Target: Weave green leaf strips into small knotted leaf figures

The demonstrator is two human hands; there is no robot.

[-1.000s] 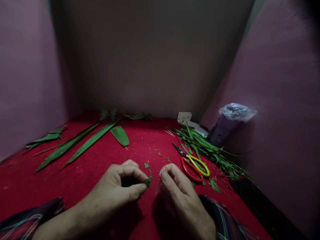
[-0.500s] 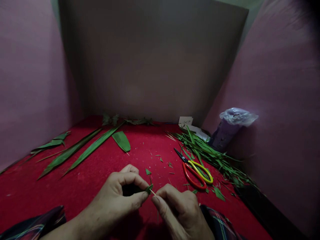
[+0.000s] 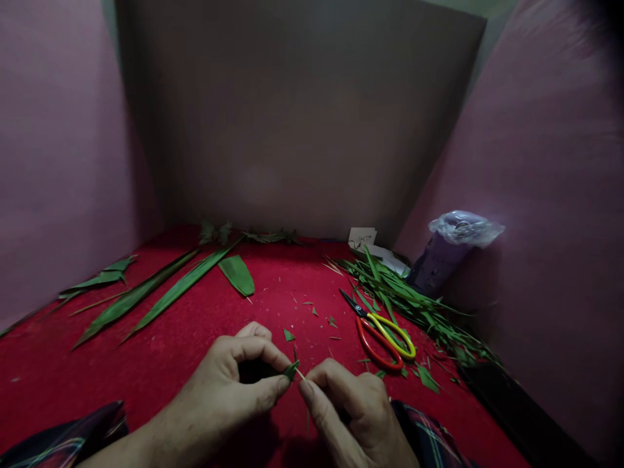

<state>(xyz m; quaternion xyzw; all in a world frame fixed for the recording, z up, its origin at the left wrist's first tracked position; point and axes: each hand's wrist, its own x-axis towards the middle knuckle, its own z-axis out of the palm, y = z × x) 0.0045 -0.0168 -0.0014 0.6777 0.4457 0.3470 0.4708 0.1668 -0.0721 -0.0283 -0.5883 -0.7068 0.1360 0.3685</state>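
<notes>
While the left hand (image 3: pixel 234 383) is pinching a tiny leaf bit (image 3: pixel 291 370) between thumb and forefinger, the right hand (image 3: pixel 351 409) is sitting just to its right, pinching a thin pale sliver (image 3: pixel 300 375). So both grips are closed, the left on the leaf bit and the right on the sliver.

Key relation: the leaf bit is lying up and to the left of the right grip, with barely any gap. The sliver is running on a slant from the right fingertips up-left, and its tip is touching the leaf bit, or going into it, I can't tell which. The left hand is the one actually carrying the leaf bit, and the right is only reaching it through the sliver. All of this is happening low over the desk (image 3: pixel 195 338), near its front edge and about centre.

The leaf bit itself is looking dark green, small and pointed, maybe folded. Fingertips are hiding most of it, so I'm not calling the shape.

Around it, a few scraps (image 3: pixel 288 335) are lying just beyond the fingers. Scissors (image 3: pixel 385 331) are resting off to the right with their blades shut, and long leaves (image 3: pixel 166 292) are stretching across the left side.
</notes>
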